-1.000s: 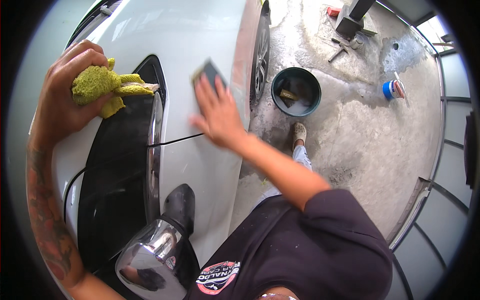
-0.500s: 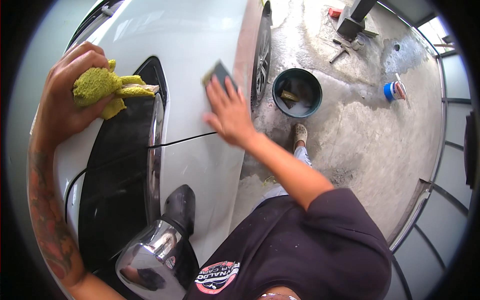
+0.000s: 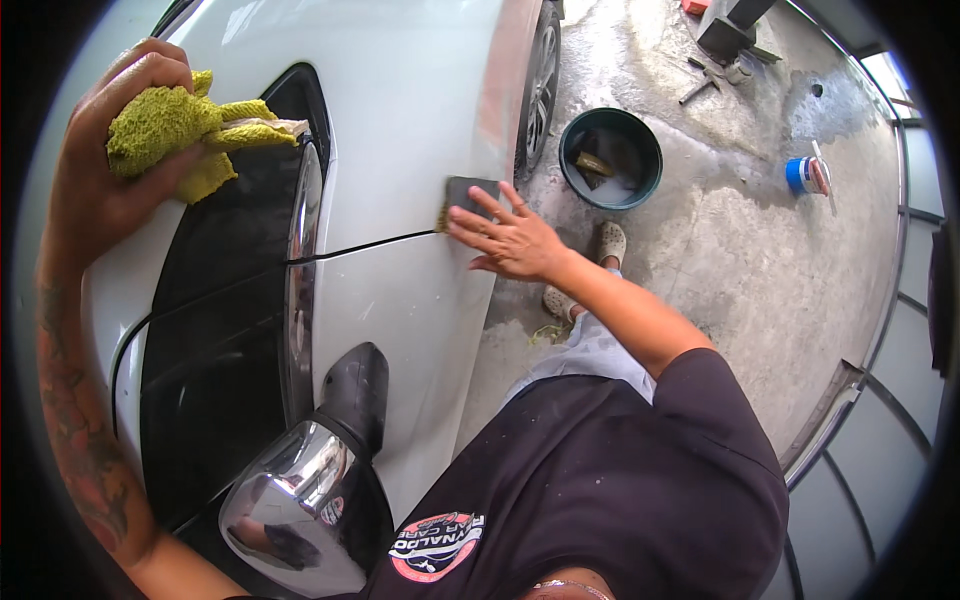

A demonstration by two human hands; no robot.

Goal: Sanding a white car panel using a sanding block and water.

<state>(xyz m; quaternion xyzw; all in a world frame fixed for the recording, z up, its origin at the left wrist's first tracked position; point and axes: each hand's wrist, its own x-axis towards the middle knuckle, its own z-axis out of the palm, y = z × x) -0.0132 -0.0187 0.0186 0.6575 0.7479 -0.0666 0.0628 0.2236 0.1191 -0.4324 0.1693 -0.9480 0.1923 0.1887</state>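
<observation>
My left hand point(image 3: 130, 110) is closed around a bunched yellow-green microfiber cloth point(image 3: 165, 130), above the dark side window point(image 3: 225, 300) of a light-coloured car. A pale strip shows among the cloth's folds. My right hand point(image 3: 510, 238) presses a dark grey sponge pad point(image 3: 470, 190) with a yellowish edge against the car's side panel point(image 3: 400, 150), near the seam between two panels. Its fingers are stretched over the pad, with the thumb apart. The pad's underside is hidden.
The chrome side mirror point(image 3: 300, 510) juts out near me at lower left. A dark green bucket point(image 3: 655, 165) of cloudy water, with a sponge in it, stands by the wheel point(image 3: 541, 85). Farther off on the wet concrete are a blue tub point(image 3: 798, 176) and a metal tool point(image 3: 700, 85).
My right hand has slid the pad toward me and slightly right, down to the panel seam. My left hand and the cloth sit a little farther left and up in view.
</observation>
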